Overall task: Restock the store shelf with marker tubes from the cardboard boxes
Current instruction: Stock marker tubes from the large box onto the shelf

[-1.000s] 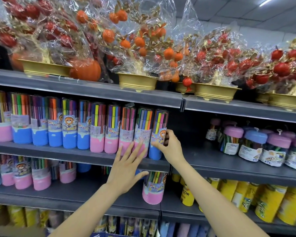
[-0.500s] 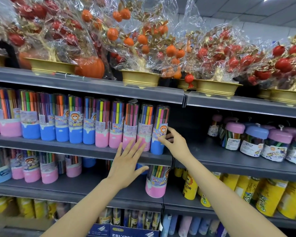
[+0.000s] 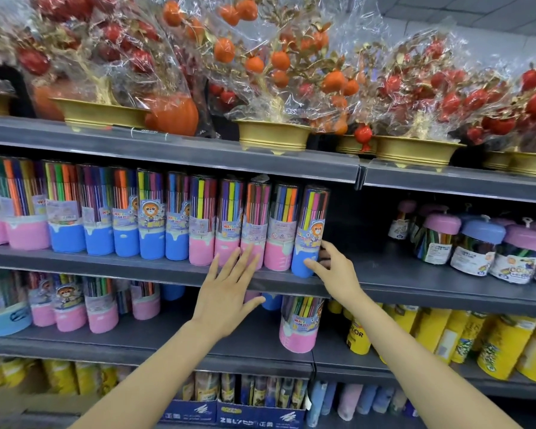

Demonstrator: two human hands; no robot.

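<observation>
A row of marker tubes stands upright on the middle shelf (image 3: 136, 264). The right hand (image 3: 338, 274) grips the blue-based end tube (image 3: 310, 233); the left hand (image 3: 229, 292), fingers spread, steadies the pink-based tubes (image 3: 254, 230) beside it. This looks like straightening the row; next likely means letting go gently.

Bright, even light is falling from overhead, and colours are showing vivid and saturated. White glare is glinting off the crinkled cellophane wrapping (image 3: 347, 41) along the top. Shadow is deepening under each shelf (image 3: 167, 156), and the back of the shelf space at right is sitting dim. The wide lens is bending the shelf lines, bowing them toward the frame's sides. Detail is softening at the left and lower edges, while small label print is staying too fuzzy to read.
</observation>
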